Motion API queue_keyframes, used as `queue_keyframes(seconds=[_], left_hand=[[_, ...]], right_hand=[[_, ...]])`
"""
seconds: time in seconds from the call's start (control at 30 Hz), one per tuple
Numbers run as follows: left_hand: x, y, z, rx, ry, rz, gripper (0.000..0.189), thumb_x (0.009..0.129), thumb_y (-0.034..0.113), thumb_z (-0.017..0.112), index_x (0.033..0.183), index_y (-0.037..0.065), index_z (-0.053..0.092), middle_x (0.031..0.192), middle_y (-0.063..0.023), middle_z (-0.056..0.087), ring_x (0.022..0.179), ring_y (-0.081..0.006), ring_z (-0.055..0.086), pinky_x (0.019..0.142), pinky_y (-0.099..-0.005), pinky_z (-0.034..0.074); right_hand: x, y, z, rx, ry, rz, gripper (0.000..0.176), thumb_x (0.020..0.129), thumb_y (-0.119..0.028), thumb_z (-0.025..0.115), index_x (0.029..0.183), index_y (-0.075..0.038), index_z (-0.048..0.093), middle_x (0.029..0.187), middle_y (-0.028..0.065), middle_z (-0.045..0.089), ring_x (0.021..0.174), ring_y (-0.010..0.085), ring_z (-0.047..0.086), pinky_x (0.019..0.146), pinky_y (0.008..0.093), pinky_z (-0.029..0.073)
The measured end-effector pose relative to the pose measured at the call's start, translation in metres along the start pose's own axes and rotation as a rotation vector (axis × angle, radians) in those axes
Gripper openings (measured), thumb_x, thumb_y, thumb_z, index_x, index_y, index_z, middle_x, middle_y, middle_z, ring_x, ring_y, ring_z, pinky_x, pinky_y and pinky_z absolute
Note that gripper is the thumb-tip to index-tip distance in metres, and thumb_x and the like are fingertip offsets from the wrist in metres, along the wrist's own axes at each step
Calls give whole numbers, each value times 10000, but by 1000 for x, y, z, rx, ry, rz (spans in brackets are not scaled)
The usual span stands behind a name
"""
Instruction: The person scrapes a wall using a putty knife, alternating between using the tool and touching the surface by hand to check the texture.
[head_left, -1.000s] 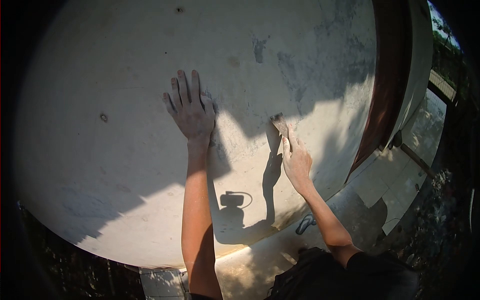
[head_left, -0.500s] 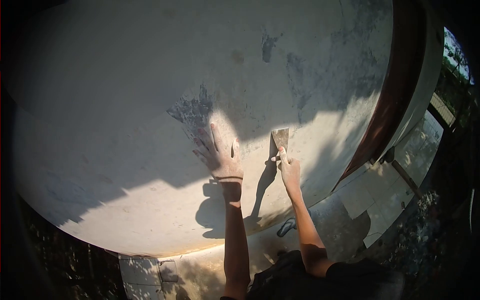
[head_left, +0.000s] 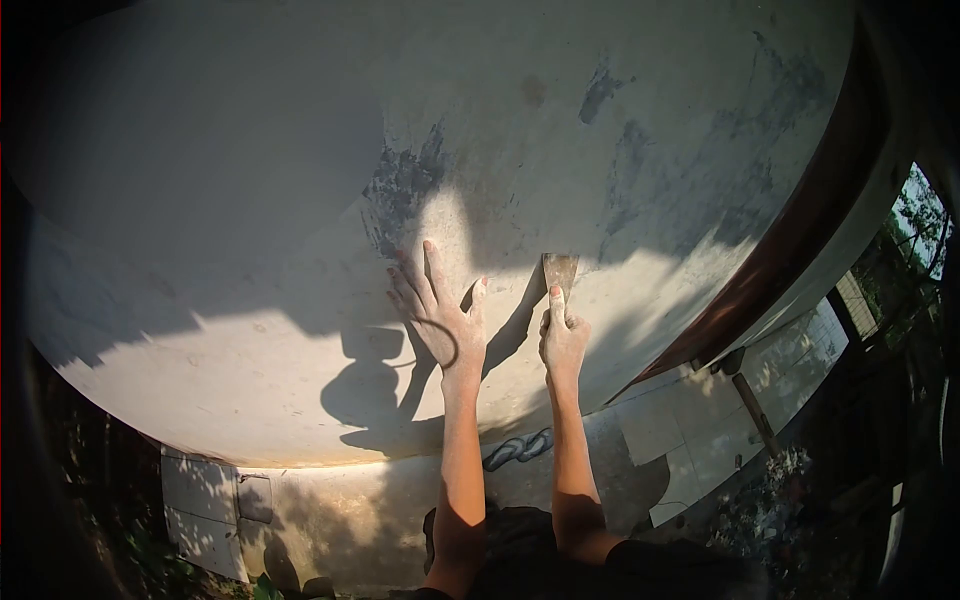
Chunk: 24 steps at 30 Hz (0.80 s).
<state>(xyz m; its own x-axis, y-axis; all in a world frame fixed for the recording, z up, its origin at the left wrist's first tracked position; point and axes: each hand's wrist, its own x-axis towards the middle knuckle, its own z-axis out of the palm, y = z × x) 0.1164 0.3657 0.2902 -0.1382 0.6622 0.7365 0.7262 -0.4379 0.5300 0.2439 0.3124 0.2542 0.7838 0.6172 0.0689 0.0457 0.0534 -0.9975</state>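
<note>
My left hand (head_left: 438,318) lies flat on the pale wall (head_left: 270,370), fingers spread, fingertips just below a dark grey rough patch (head_left: 405,185). To its right, my right hand (head_left: 564,335) is wrapped round the handle of a putty knife (head_left: 561,270), thumb pressed along it. The knife's broad blade points up and lies close to the wall; whether its edge touches cannot be told. Both hands are in sunlight, and their shadows fall on the wall.
A dark red-brown band (head_left: 800,230) curves along the wall's right side. Below are paving tiles (head_left: 690,440), dark footwear (head_left: 518,450) and a stick-like bar (head_left: 755,412). More grey marks (head_left: 600,92) spot the upper wall.
The view has shifted and turned. My right hand and the knife are now more upright and nearer my left hand, which stays spread on the wall. The head's shadow has moved left.
</note>
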Motion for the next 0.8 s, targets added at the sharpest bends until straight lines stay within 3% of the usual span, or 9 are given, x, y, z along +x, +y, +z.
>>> queue_keyframes(seconds=[0.07, 0.23, 0.3, 0.6, 0.8], left_hand=[[0, 0, -2, -8, -21, -15, 892, 823, 423, 708, 1542, 189, 235, 1579, -196, 199, 1418, -448, 245, 1164, -584, 214], [-3, -5, 0, -52, -79, -47, 845, 856, 425, 684, 1540, 202, 240, 1583, -180, 194, 1444, -416, 199, 1189, -567, 160], [-4, -9, 1, -65, -105, -48, 829, 863, 413, 680, 1539, 211, 245, 1584, -169, 196, 1453, -399, 180, 1196, -560, 137], [-6, -19, -4, -132, -158, -9, 779, 887, 374, 662, 1535, 215, 259, 1584, -158, 206, 1452, -388, 190, 1196, -559, 138], [-7, -16, -8, -159, -170, -7, 774, 893, 379, 653, 1537, 220, 255, 1585, -156, 204, 1458, -384, 175, 1195, -564, 134]], right_hand=[[-1, -9, 4, 17, 28, -11, 588, 909, -543, 628, 545, -108, 471, 473, -61, 377, 367, 44, 342, 360, 223, 231], [4, -66, 7, -3, 47, -91, 588, 910, -542, 628, 548, -112, 453, 477, -63, 369, 367, 38, 324, 356, 225, 217], [5, -84, -1, -54, -10, -127, 637, 936, -528, 592, 525, -61, 458, 500, -22, 393, 481, 89, 363, 458, 300, 266], [13, -53, -32, -361, 103, -148, 689, 893, -582, 624, 482, -60, 441, 468, -31, 365, 451, 83, 344, 446, 289, 262], [14, -39, -31, -204, 17, -28, 647, 911, -563, 612, 507, -80, 464, 480, -38, 388, 434, 61, 330, 424, 262, 261]])
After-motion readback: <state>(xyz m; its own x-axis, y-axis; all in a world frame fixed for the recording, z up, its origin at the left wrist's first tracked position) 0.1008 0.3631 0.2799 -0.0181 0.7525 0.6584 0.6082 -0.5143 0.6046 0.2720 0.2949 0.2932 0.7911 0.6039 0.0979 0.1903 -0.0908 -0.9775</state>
